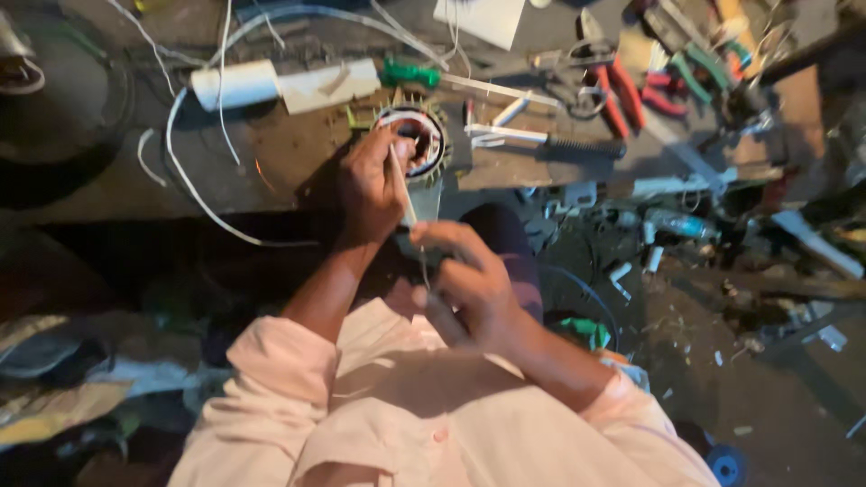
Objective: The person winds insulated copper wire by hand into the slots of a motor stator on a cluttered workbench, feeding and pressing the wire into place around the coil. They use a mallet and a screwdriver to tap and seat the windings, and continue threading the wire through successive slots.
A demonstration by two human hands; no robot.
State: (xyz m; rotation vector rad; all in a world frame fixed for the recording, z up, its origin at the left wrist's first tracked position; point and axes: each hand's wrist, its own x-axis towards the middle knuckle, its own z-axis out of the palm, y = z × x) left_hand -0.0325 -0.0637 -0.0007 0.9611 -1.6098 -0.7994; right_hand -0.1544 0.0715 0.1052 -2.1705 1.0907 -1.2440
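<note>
Head view: left hand (372,185) rests on the stator (417,144) at the bench (108,180) edge, fingers closed on a thin white strip (403,194). Its long axis runs back toward the right hand (469,280), which pinches a wire (424,266) just below, nearer the body.

Red-handled pliers (622,95) lie near a white roll (236,84).

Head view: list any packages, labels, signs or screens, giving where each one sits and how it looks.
No screens or signs show.
White sheet: top edge of the bench, flat, plain white; too cropped to tell if it is a label.
White roll: upper left of the bench, a cylinder lying on its side.
Pale wrapped piece: right beside the roll, oblong, off-white.
</note>
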